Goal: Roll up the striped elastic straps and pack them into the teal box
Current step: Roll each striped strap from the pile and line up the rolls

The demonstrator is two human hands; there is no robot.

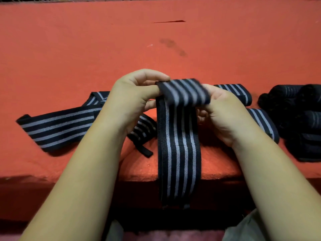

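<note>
Red-orange felt covers the surface (69, 49) from its near edge to the far side. It carries a dark stain (172, 44) and, farther back, a thin dark mark (170, 21).

We hold one striped elastic strap (178, 136) — black with pale grey stripes — between both hands, above the middle of the near edge. Our left hand (132, 100) grips the strap's upper end (185, 92) from the left, with the thumb across the top and the fingers curled beneath. Our right hand (220, 112) grips the same end from the right, fingers curled around it. Between the hands the upper end is turned over on itself; motion blur prevents us from telling whether this is a single fold or a first turn of a roll. Below the hands the strap runs flat toward us, crosses the near edge of the surface and hangs down in front of it.

To the left, a loose strap (57, 129) lies flat on the felt. A second loose strap (97, 98) shows partly behind the left hand, and a third loose strap (144, 127) passes beneath the left wrist and ends in a narrow black tab (145, 152).

To the right, a rolled strap (238, 92) lies just behind the right hand, and a second rolled strap (264, 122) lies just beside the right wrist. Farther right — at the frame edge — a pile of dark rolls (295, 119) rests on the felt, the rolls touching one another.
</note>
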